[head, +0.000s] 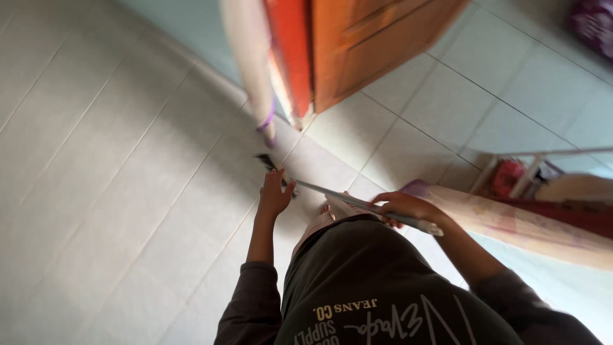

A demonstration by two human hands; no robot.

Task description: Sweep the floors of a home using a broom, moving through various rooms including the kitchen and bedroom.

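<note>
Head view: right hand (403,207) grips a thin grey metal pole (357,203), left hand (274,195) open-fingered near its dark tip, above glossy pale floor tiles (115,166).

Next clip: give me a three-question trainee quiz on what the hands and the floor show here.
1. True or false: the right hand grips the long grey handle.
2. Which does the left hand do? A. clasps the orange wooden door B. reaches open-fingered toward the handle's lower end C. rests on the rack
3. Fill in: the floor is covered in pale ____.

Key: 1 true; 2 B; 3 tiles.
</note>
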